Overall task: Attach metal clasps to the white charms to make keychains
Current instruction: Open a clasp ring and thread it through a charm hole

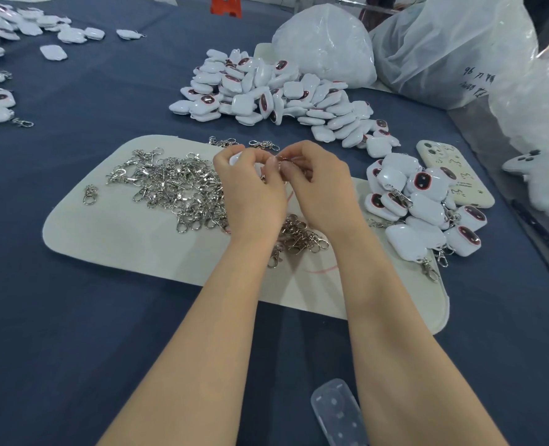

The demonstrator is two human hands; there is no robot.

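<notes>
Above the middle of a cream mat [112,239], my left hand [250,188] grips a white charm [234,159], mostly hidden by the fingers. My right hand [315,181] pinches a small metal clasp [283,160] right beside it, fingertips of both hands meeting. A pile of loose silver clasps [173,188] lies on the mat to the left, and more clasps [299,236] lie under my wrists. A heap of bare white charms [266,94] sits behind the mat. Charms with clasps attached [424,207] are stacked at the right.
The table has a dark blue cloth [74,349]. A phone in a cream case [453,175] lies at the right, plastic bags [443,49] stand at the back right. More charms [16,24] lie far left. A clear plastic case [337,413] sits near the front edge.
</notes>
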